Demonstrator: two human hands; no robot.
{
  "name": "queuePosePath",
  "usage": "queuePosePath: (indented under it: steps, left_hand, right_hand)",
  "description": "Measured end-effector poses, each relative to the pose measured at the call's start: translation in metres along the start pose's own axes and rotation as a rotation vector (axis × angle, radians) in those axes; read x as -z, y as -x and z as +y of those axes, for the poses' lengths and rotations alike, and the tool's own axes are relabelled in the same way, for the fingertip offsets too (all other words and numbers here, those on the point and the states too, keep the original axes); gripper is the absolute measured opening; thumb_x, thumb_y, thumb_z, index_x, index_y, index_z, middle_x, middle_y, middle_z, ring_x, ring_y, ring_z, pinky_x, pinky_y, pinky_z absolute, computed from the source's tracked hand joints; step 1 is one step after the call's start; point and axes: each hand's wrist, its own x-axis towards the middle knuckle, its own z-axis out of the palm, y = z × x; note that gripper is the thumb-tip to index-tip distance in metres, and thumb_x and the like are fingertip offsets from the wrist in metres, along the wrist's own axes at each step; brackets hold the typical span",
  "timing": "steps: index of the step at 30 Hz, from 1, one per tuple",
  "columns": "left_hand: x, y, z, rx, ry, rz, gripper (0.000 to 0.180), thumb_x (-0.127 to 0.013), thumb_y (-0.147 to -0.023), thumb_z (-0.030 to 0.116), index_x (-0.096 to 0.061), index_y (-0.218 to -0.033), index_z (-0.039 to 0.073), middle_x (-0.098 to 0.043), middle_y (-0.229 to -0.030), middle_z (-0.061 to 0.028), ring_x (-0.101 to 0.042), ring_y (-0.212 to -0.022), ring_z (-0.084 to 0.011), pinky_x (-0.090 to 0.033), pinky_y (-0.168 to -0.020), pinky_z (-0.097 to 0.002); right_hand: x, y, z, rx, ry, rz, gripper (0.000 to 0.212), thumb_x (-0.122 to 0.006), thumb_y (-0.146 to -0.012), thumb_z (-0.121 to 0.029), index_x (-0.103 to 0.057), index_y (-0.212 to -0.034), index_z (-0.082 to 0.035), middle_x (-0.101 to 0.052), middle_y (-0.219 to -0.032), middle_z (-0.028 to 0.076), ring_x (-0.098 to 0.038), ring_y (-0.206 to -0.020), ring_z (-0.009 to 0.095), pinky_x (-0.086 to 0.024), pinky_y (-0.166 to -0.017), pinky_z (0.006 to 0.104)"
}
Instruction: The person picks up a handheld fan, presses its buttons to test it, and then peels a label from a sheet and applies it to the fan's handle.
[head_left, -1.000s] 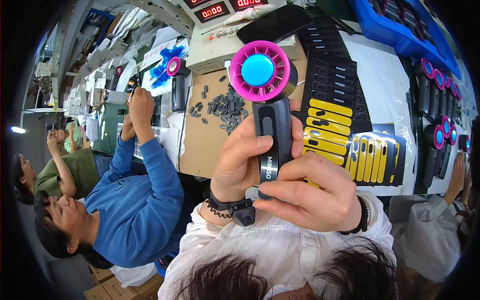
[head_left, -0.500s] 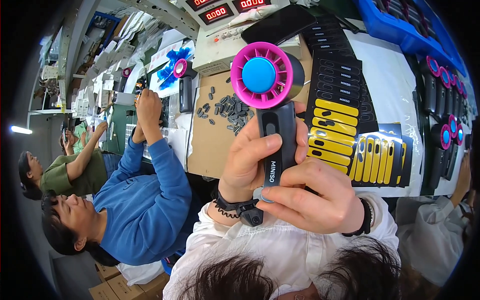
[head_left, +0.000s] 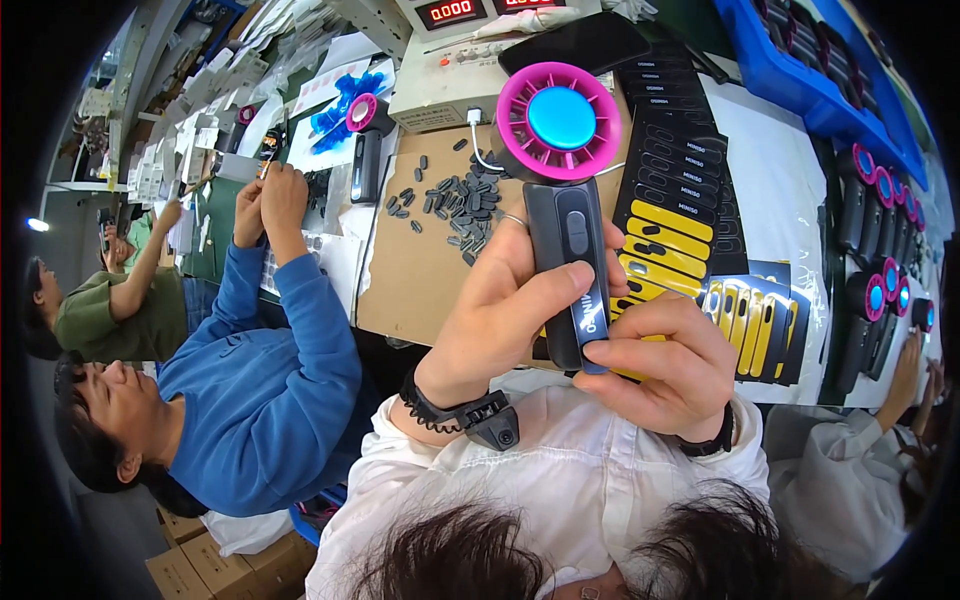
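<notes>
A handheld fan with a pink grille, a blue centre and a black handle [head_left: 560,330] is in front of me, its head pointing away. My left hand [head_left: 510,300] is closed around the handle, the thumb lying on the dark front panel below an oval button [head_left: 577,232]. At the handle's lower end, my right hand [head_left: 665,365] pinches the edge with thumb and fingers. A bluish edge shows under the right fingertips; whether it is film or the panel's end, I cannot tell. Just right of the fan lie sheets of black panel stickers on yellow backing [head_left: 665,240].
Small dark oval pieces [head_left: 465,205] are scattered on a brown board [head_left: 400,290]. Behind are a power supply [head_left: 430,90], a white cable [head_left: 475,125] and a black phone [head_left: 575,43]. More fans [head_left: 875,290] and a blue crate [head_left: 800,90] stand right. A co-worker in blue [head_left: 260,400] sits left.
The fan has shifted right and its handle now leans the other way, with the head turned. My right fingers stay at the handle's lower end. The co-worker's hands have moved slightly left.
</notes>
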Motion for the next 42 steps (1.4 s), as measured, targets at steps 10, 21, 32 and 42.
queuePosePath:
  steps: [10,21,32,42]
  left_hand:
    - [0.000,-0.003,0.000,0.042,0.036,0.075,0.032,-0.043,-0.093,0.016,-0.039,-0.116,-0.006,-0.057,-0.108,-0.0190,-0.058,-0.098,-0.0228,-0.048,-0.084,-0.0340]
    - [-0.005,-0.004,-0.006,0.050,0.055,0.136,0.038,-0.035,-0.096,0.030,-0.042,-0.113,-0.004,-0.056,-0.110,-0.0232,-0.062,-0.089,-0.0258,-0.053,-0.072,-0.0321]
    - [0.005,-0.008,-0.018,0.029,0.045,0.166,0.035,-0.036,-0.096,0.030,-0.043,-0.109,-0.001,-0.058,-0.092,-0.0154,-0.061,-0.078,-0.0191,-0.051,-0.069,-0.0295]
    - [0.009,-0.009,-0.020,0.019,0.155,0.112,0.035,-0.037,-0.093,0.033,-0.049,-0.104,0.002,-0.059,-0.093,-0.0100,-0.060,-0.080,-0.0158,-0.049,-0.074,-0.0291]
  right_hand:
    - [0.000,-0.001,-0.003,0.034,0.018,-0.020,0.032,-0.082,-0.060,-0.012,-0.066,-0.086,-0.004,-0.059,-0.078,0.008,-0.057,-0.062,0.017,-0.044,-0.053,0.0260]
    - [-0.002,-0.006,-0.010,0.041,0.101,-0.021,0.033,-0.082,-0.058,-0.011,-0.066,-0.086,-0.006,-0.059,-0.078,0.007,-0.058,-0.066,0.018,-0.045,-0.055,0.0269]
    - [0.003,-0.002,-0.001,-0.072,0.092,-0.026,0.034,-0.083,-0.056,-0.010,-0.066,-0.084,-0.004,-0.057,-0.079,0.007,-0.056,-0.068,0.019,-0.045,-0.059,0.0267]
    - [0.002,0.002,0.009,-0.151,0.013,-0.075,0.034,-0.082,-0.058,-0.008,-0.065,-0.087,-0.002,-0.049,-0.093,0.009,-0.053,-0.083,0.018,-0.046,-0.070,0.0270]
